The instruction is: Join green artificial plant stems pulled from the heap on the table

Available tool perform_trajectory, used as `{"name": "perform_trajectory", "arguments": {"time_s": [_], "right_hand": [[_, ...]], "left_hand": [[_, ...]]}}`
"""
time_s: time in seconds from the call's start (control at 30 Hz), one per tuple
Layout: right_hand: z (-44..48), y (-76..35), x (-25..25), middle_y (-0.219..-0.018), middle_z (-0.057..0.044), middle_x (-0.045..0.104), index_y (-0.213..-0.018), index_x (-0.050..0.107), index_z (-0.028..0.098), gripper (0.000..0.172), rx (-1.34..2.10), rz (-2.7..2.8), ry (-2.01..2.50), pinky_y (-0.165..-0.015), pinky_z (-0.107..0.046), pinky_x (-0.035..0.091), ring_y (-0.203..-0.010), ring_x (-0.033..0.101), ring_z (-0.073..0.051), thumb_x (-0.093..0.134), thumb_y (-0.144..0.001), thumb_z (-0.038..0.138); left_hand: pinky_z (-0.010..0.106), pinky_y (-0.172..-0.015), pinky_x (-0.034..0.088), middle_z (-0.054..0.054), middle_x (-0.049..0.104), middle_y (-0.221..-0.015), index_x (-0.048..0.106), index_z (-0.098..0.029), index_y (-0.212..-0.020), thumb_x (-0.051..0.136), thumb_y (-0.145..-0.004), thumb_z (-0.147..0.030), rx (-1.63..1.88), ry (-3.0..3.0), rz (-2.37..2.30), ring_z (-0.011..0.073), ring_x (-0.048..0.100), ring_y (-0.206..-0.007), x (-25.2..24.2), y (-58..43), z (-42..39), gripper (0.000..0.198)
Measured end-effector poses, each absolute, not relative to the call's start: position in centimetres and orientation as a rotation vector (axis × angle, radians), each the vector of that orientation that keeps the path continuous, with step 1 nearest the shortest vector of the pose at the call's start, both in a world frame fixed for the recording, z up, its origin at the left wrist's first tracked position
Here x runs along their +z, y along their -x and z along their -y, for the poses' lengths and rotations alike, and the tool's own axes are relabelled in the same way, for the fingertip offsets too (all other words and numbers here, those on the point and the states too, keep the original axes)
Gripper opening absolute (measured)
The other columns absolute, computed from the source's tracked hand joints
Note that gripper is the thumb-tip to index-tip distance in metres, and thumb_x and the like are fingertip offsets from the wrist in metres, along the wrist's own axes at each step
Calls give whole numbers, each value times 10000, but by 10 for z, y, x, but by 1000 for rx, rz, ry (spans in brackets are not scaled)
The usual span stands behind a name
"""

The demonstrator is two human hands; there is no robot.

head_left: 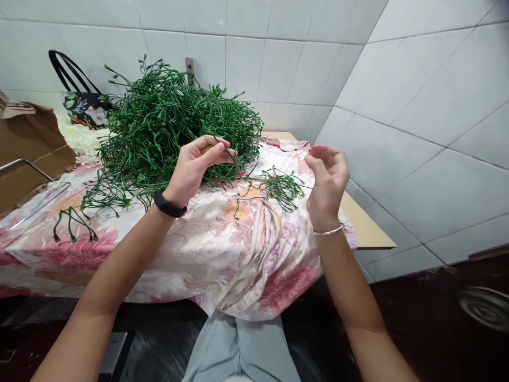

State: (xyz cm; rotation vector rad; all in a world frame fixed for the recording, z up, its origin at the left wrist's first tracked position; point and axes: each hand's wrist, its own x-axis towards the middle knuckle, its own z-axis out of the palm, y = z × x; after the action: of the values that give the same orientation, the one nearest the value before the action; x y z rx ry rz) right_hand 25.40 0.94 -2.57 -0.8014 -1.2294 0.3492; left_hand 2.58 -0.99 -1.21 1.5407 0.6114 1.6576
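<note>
A big heap of thin green artificial stems with small budded tips lies on the flowered cloth. In front of it, my left hand, with a black wristband, pinches a green stem between thumb and fingers. My right hand, wearing a silver bangle, is raised at the right with its thumb and fingers brought together. What those fingers hold, if anything, is too small to make out. Between and below both hands rests a small bunch of green stems. A few loose stems lie at the left.
An open cardboard box stands at the left, near a bent metal rod. Behind are pale flowers and a black floral bag. The bare table corner juts out at right, beside tiled walls.
</note>
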Motion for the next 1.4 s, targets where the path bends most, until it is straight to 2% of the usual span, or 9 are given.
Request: {"name": "perform_trajectory", "arguments": {"time_s": [0.13, 0.33, 0.5, 0.8, 0.93, 1.07, 1.2, 1.3, 1.4], "right_hand": [[4, -247, -24, -899, -15, 632, -870, 597, 226, 76, 32, 1581, 716, -834, -335, 462, -909, 590, -158, 577, -800, 208], [11, -240, -23, -923, -22, 661, -1008, 636, 242, 202, 100, 2042, 534, -811, -324, 491, -894, 614, -147, 578, -817, 213], [9, -240, -25, -887, -35, 680, -919, 670, 209, 145, 131, 2094, 462, -794, -319, 491, -864, 628, -147, 629, -780, 216], [10, -238, -29, -725, -27, 686, -811, 667, 177, 61, 33, 2107, 413, -672, -309, 467, -669, 599, -131, 654, -753, 188], [13, -237, -29, -718, -21, 660, -775, 633, 179, 11, 111, 2105, 451, -646, -286, 463, -640, 570, -113, 623, -771, 183], [15, -237, -26, -759, -25, 615, -783, 567, 177, 23, 258, 2118, 477, -708, -290, 464, -722, 571, -121, 588, -789, 184], [14, -238, -26, -856, -48, 598, -808, 521, 172, 41, 405, 2160, 453, -772, -307, 452, -827, 567, -141, 550, -809, 200], [15, -237, -26, -798, -16, 573, -809, 509, 175, 63, 445, 2190, 518, -722, -276, 437, -737, 542, -113, 525, -832, 231], [17, -236, -25, -754, 3, 559, -801, 514, 171, 101, 446, 2192, 598, -671, -252, 414, -671, 517, -94, 517, -844, 263]], "left_hand": [[251, -729, 562, 24, 645, -814, 626, -130, -812, 608, -791, -223, 1591, -1574, -588, 123, 662, -784, -13, -31, 12, 97], [217, -699, 541, 30, 656, -783, 628, -127, -855, 592, -809, -240, 1421, -1623, -596, 106, 655, -734, -14, -38, 18, 127], [198, -678, 533, 28, 652, -799, 623, -135, -888, 583, -817, -263, 1309, -1632, -632, 86, 638, -703, -17, -41, 21, 152], [185, -684, 534, 16, 643, -775, 608, -133, -901, 558, -836, -246, 1270, -1636, -604, 84, 642, -719, -17, -42, 23, 140], [176, -670, 531, 7, 624, -777, 595, -140, -897, 559, -834, -252, 1247, -1577, -624, 72, 629, -691, -17, -43, 23, 134], [156, -612, 508, -15, 568, -766, 566, -152, -894, 544, -841, -238, 1199, -1451, -583, 33, 555, -602, -17, -46, 24, 103], [183, -529, 483, -21, 506, -711, 514, -172, -916, 493, -866, -277, 1057, -1394, -497, 59, 522, -581, -16, -51, 28, 118], [162, -428, 395, -33, 437, -689, 498, -173, -892, 462, -873, -320, 969, -1405, -509, 44, 440, -504, -14, -53, 32, 152], [159, -433, 355, -37, 413, -703, 495, -168, -878, 526, -834, -358, 965, -1513, -589, 35, 397, -510, -14, -55, 35, 197]]}}
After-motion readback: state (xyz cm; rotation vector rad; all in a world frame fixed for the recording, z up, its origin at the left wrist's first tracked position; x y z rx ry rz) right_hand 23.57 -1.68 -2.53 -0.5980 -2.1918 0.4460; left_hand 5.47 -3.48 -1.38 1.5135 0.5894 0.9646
